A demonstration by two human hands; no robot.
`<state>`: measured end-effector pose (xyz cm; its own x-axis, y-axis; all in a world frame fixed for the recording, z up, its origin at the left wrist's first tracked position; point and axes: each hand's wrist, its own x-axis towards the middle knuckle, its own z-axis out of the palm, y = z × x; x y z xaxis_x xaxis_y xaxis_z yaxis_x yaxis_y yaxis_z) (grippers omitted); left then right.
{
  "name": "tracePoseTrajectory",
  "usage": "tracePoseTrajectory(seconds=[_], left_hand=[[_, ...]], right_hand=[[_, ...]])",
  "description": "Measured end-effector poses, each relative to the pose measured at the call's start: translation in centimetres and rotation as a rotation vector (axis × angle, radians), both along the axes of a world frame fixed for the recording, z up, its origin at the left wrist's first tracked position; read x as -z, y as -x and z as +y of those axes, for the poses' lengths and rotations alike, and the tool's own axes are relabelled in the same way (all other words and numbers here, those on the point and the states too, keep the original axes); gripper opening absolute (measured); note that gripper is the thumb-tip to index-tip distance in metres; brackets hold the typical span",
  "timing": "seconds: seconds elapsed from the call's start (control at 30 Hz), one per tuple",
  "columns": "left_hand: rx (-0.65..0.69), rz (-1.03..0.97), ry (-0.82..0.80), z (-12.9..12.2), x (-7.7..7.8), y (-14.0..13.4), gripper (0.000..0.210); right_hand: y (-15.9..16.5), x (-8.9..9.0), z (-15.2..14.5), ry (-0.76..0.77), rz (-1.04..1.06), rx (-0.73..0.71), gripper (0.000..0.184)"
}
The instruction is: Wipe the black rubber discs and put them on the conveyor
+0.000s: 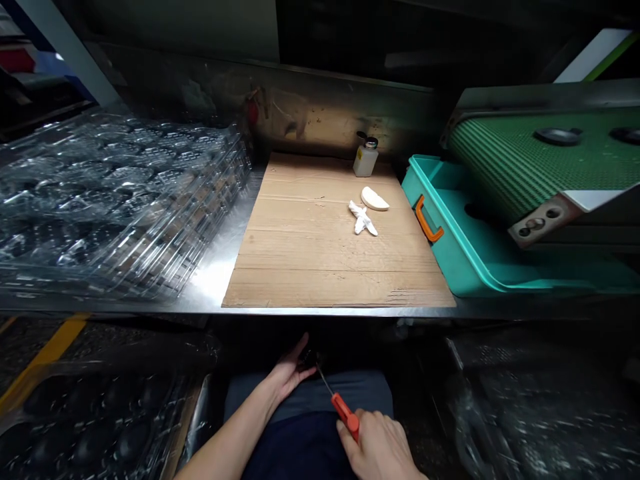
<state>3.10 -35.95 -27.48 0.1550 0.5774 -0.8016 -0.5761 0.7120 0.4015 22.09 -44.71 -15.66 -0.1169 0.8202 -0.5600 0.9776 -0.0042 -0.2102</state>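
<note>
Lower-left tray (85, 413): clear plastic, dark rounded shapes in its rows, below tabletop level.
Tray stack (125, 180): clear moulded plastic, piled on the left of the metal tabletop (215, 280).
Cardboard sheet (300, 250): flat on the tabletop, its near side along the front edge.
Left hand (287, 379): over the lap, below the edge; its grip has thumb and fingers apart around a dark object (309, 359), too dim to tell whether clamped.
Red-handled tool (343, 412): over the lap, between the hands, thin shaft slanting up to the left fingers; contact at the tip unclear.
White cross-shaped piece (363, 219): on the cardboard.
Bottle (366, 159): upright, dark-capped, at the cardboard's far side.
White half-round pad (375, 199): just beside the cross-shaped piece.
Right hand (383, 443): grip closed around the tool's handle.
Teal bin (450, 250): orange-handled, right of the cardboard.
Green conveyor belt (540, 160): reaches over the bin, carrying dark discs (559, 137).
</note>
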Motion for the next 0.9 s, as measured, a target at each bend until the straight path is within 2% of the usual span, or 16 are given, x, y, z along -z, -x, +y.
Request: tracePoseTrajectory(seconds=[0.13,0.23,0.33,0.4,0.5,0.6,0.67,0.73,0.8,0.83,0.9], left_hand=[[0.024,-0.041,0.04,0.2,0.0,-0.1,0.057],[0.012,-0.014,0.064,0.2,-0.4,-0.1,0.054],[0.044,0.038,0.043,0.3,-0.9,-0.2,0.05],[0.106,0.09,0.002,0.4,-1.0,-0.6,0.052],[0.204,0.164,-0.025,0.4,-1.0,-1.6,0.062],[0.24,0.19,-0.02,0.5,-1.1,-2.4,0.068],[0.233,0.202,-0.011,0.6,-1.2,-2.6,0.067],[0.225,0.215,0.002,0.7,-1.3,-2.6,0.065],[0.231,0.224,0.005,0.8,-1.3,-2.4,0.064],[0.237,0.226,0.001,0.8,-1.3,-2.3,0.064],[0.238,0.234,-0.013,0.8,-1.3,-2.3,0.064]], right_hand=[[-0.2,0.4,-0.1,0.025,0.021,-0.011,0.034],[-1.2,-0.1,0.2,0.021,0.06,0.048,0.034],[-3.6,-1.2,0.4,-0.001,0.202,0.117,0.036],[-5.7,-1.9,0.1,-0.083,0.348,0.209,0.036],[-9.5,-1.9,-1.1,-0.337,0.522,0.547,0.039],[-14.5,-1.1,-2.0,-0.578,0.504,0.994,0.047],[-18.5,-0.7,-1.6,-0.721,0.436,1.259,0.056],[-22.9,-0.5,0.2,-0.958,0.445,1.504,0.059],[-27.1,-0.6,3.2,-1.306,0.641,1.633,0.058],[-28.8,-0.7,4.9,-1.427,0.787,1.625,0.057],[-31.1,-0.9,8.5,-1.533,1.045,1.601,0.056]])
